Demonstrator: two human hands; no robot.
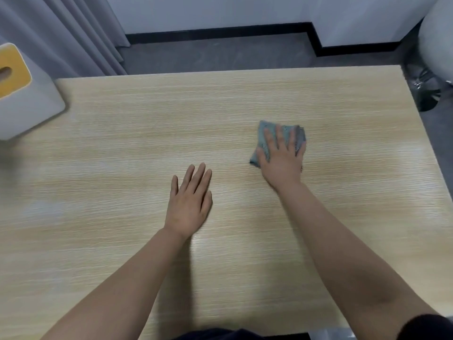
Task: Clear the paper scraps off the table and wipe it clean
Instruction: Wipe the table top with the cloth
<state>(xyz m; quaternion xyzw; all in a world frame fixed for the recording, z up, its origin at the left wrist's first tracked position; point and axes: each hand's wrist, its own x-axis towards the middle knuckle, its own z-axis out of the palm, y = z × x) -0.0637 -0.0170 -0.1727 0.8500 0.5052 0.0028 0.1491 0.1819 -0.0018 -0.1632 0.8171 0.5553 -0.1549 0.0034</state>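
A light wood-grain table (122,168) fills most of the view. My right hand (282,158) lies flat on a folded grey-blue cloth (263,141), pressing it onto the table right of centre. The cloth's edges stick out beyond my fingers at the top and left. My left hand (190,202) rests palm down on the bare tabletop near the middle, fingers straight and slightly apart, holding nothing. No paper scraps show on the table.
A grey tissue box with a yellow top (22,94) stands at the table's far left corner. Grey curtains (73,33) hang behind it. A pale rounded chair (436,45) with a metal base is past the right edge. Dark floor lies beyond the far edge.
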